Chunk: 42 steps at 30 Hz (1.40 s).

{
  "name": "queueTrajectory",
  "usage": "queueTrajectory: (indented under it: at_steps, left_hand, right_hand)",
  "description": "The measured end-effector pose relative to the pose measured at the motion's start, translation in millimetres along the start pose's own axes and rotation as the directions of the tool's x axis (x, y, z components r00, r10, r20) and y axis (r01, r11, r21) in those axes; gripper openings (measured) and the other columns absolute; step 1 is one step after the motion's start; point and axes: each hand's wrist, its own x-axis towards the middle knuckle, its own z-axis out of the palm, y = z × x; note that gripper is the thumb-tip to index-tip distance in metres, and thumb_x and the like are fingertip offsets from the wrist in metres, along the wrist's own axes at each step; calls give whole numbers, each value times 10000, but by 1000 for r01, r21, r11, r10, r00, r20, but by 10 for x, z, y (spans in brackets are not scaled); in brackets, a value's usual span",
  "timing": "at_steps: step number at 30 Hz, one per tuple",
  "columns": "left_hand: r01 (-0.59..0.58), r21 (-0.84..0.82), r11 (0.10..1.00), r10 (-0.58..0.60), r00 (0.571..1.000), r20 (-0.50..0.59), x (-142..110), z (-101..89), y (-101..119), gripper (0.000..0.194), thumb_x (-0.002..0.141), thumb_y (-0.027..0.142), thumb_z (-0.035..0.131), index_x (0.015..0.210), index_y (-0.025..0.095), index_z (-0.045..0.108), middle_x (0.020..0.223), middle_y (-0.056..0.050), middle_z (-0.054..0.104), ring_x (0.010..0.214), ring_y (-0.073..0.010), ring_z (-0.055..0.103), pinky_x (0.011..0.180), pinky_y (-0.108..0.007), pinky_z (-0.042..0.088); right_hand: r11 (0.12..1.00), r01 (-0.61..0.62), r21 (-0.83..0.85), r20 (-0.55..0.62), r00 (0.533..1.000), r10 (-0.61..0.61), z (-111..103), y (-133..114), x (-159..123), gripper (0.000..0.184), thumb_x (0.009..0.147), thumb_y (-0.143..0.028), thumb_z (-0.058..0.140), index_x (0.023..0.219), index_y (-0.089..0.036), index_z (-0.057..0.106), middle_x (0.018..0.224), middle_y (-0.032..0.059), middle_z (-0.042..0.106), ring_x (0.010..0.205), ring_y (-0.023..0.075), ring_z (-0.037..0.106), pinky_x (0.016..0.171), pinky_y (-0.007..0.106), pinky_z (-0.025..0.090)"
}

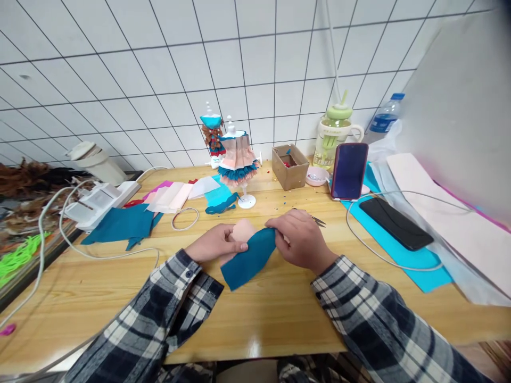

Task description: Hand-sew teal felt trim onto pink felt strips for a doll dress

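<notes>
My left hand (213, 243) and my right hand (301, 240) meet over the middle of the wooden table (120, 298). Both pinch a strip of teal fabric (249, 260) with a pale pink piece (242, 231) behind it. The left thumb presses on the teal strip's left end, and the right hand's fingers close on its upper right end. Small scissors (317, 219) lie just behind my right hand. Further back, a small dress form in a pink and teal paper dress (238, 158) stands on a white base.
Teal fabric sheets (122, 223) and pink papers (167, 196) lie at the left, by a white device (99, 201) with cables. A cardboard box (290, 166), a drink jug (335, 135), an upright phone (349, 170) and a flat phone (395, 222) sit at the right.
</notes>
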Motion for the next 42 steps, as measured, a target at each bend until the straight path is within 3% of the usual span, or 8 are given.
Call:
queueTrajectory:
  at_steps: [3,7,13,17,21,30,37,42]
  left_hand:
    - [93,-223,970,-50,980,190,-139,63,20,394,724,418,777,1028,172,726,1001,-92,755,886,-256,714,829,-358,548]
    - [68,-475,877,99,943,316,-171,157,-33,658,719,573,740,1205,139,653,1267,-169,639,1203,-310,587,1062,-426,411]
    - [-7,-650,760,20,1000,12,-52,303,-101,480,743,286,796,1180,139,663,1168,-136,700,1033,-235,681,944,-327,496]
    - [-89,-705,703,-28,988,-153,-20,380,-99,308,720,220,803,995,106,724,933,-106,762,808,-197,715,818,-305,538]
    - [-191,-706,682,-52,950,-307,-19,424,-87,347,691,226,826,1007,130,721,915,-76,764,775,-175,705,775,-279,534]
    - [-215,-776,593,-11,961,-275,-38,513,-3,271,787,314,728,942,94,703,849,-93,743,772,-195,690,760,-299,533]
    - [-234,-621,748,-21,927,-374,-15,506,-90,271,690,258,821,858,138,646,726,6,690,621,-115,607,642,-231,481]
    - [-212,-471,856,-20,898,-440,2,512,-129,336,639,320,842,826,130,636,726,14,673,638,-115,587,636,-224,460]
  right_hand:
    - [996,-93,14,-103,990,94,-5,17,9,234,881,-171,501,1072,-191,634,931,76,702,865,221,594,789,363,432]
    - [998,-14,54,-138,990,21,-3,-13,6,189,873,-149,518,976,-215,662,899,51,717,846,199,608,800,355,452]
    - [992,117,50,-111,988,-111,21,-131,-37,202,855,-165,546,961,-259,690,961,25,726,865,180,609,841,355,458]
    - [986,158,45,-59,986,-155,22,-132,-33,203,835,-171,556,968,-263,678,1179,24,687,1054,212,580,931,393,432]
    - [983,177,47,20,984,-178,12,-120,-16,177,849,-189,557,965,-261,669,1190,-2,692,1072,220,567,945,405,404]
    - [980,200,13,156,967,-200,51,-143,6,149,911,-239,534,960,-250,675,1083,4,717,992,209,544,900,396,356]
    - [973,214,88,210,951,-228,47,-192,13,141,888,-332,585,914,-233,680,954,23,724,894,210,564,819,394,364]
    - [983,69,172,13,997,-72,75,-201,-6,179,907,-301,576,1028,-208,670,881,38,709,801,179,580,741,339,418]
